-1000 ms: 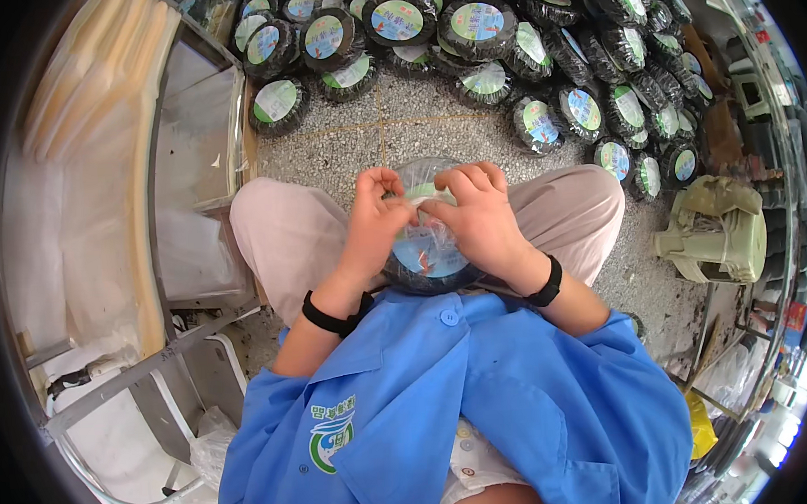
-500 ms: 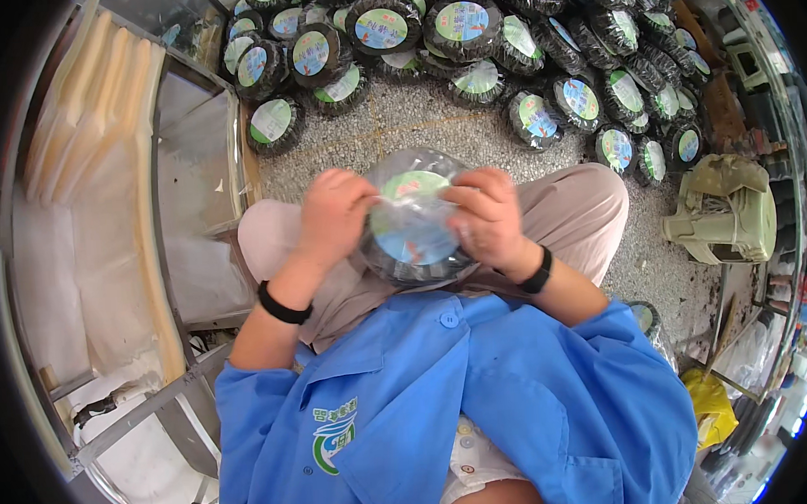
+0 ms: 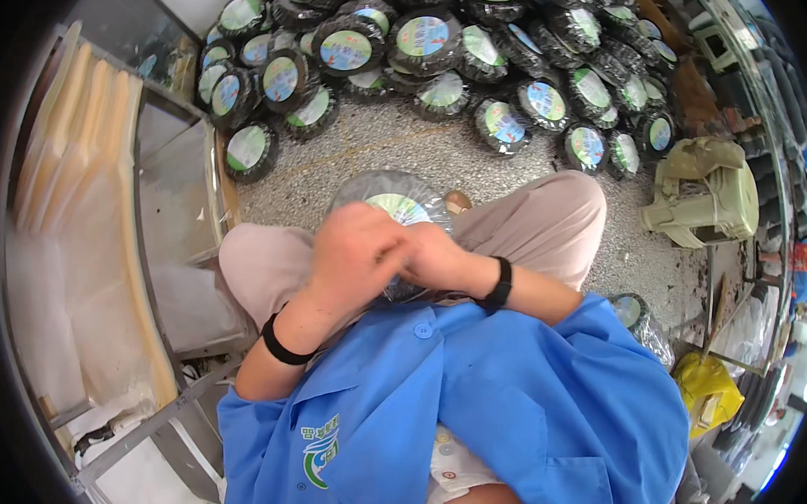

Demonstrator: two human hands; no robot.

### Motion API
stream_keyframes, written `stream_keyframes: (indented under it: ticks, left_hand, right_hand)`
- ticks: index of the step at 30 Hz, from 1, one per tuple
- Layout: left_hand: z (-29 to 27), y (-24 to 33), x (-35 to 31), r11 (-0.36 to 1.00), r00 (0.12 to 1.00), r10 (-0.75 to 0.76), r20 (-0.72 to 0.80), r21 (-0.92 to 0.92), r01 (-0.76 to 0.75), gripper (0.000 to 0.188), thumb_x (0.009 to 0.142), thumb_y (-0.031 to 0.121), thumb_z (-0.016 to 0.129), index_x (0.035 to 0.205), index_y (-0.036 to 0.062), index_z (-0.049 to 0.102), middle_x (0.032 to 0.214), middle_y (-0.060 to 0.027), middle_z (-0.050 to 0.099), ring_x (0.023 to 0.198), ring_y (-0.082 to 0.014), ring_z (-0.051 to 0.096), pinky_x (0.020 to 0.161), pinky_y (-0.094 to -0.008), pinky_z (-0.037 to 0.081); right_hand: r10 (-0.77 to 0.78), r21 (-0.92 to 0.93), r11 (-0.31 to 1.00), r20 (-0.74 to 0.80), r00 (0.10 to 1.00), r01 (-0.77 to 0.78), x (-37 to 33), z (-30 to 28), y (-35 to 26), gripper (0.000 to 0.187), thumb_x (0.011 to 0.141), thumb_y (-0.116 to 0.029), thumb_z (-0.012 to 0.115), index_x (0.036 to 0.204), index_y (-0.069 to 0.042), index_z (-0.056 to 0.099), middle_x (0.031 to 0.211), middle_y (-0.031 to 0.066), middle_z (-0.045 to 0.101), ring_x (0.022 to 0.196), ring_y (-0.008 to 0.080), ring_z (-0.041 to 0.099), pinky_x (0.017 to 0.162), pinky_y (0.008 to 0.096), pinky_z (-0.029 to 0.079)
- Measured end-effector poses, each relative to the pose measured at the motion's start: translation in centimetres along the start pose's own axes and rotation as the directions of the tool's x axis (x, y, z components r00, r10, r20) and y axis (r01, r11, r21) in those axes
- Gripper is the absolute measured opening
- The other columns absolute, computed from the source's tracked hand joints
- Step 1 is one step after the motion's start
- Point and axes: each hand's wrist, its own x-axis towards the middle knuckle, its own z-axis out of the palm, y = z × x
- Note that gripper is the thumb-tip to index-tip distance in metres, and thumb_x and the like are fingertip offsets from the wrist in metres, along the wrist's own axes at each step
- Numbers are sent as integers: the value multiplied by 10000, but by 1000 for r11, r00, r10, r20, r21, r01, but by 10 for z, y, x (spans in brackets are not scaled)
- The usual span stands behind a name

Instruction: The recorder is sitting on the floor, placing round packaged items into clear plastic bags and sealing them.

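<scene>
While seated cross-kneed in pale beige cloth trousers [image 3: 538, 233], holding a bare left hand [image 3: 357, 252] and a bare right hand [image 3: 435, 258] close together near the dial's centre, over a round black disc [image 3: 383, 188] wrapped in clear film. Set between the knees, just short of twelve o'clock, with the far rim and part of a round green-and-white label [image 3: 397, 207] in sight beyond the hands and much of the rest covered. Bending the left fingers inward, blurred, in front of the right hand; hiding most of the right fingers. Cannot tell whether pinching film or anything else with either.

Wearing a narrow black band [image 3: 283, 345] on the left wrist, a second black band [image 3: 499, 284] on the right, and a bright blue cloth jacket [image 3: 509, 400] toward six o'clock. Facing a loose heap of black film-wrapped discs [image 3: 426, 44], spread from half past ten to two o'clock on a speckled grey floor [image 3: 345, 146]. Well apart from a pale green plastic stool [image 3: 703, 194], just before three o'clock, and a shiny yellow plastic bag [image 3: 708, 390] at four. Flanked at half past nine by tall cream-coloured sheets [image 3: 76, 167].
</scene>
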Motion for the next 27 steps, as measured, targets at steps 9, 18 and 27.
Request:
stream_keyframes:
  ticks: [9, 18, 27]
  left_hand:
    - [42, -49, -74, 970, 964, -222, -145, 65, 234, 327, 816, 217, 733, 1093, 90, 613, 1003, -158, 641, 917, -350, 608, 778, -454, 482]
    - [52, -30, -46, 807, 880, -455, 137, -353, 473, 702, 756, 11, 723, 1386, 22, 413, 1209, -154, 618, 1081, -281, 614, 966, -376, 457]
    - [64, -25, -21, 568, 751, -657, -67, -699, 435, 383, 932, 50, 558, 1303, -18, 489, 1026, -123, 651, 896, -212, 643, 840, -324, 492]
  right_hand:
    - [556, 902, 243, 172, 813, -357, -4, -15, -10, 375, 1070, -280, 407, 1273, -6, 563, 871, 75, 644, 604, 82, 443, 574, 248, 454]
    - [-113, -77, 990, 82, 990, 120, -3, -49, 12, 191, 850, -213, 659, 981, -76, 680, 896, 122, 663, 707, 294, 621, 644, 388, 505]
    - [-410, -711, 643, -3, 912, 286, 35, -40, 19, 167, 767, -227, 619, 843, -91, 558, 763, 56, 588, 746, 255, 619, 615, 376, 485]
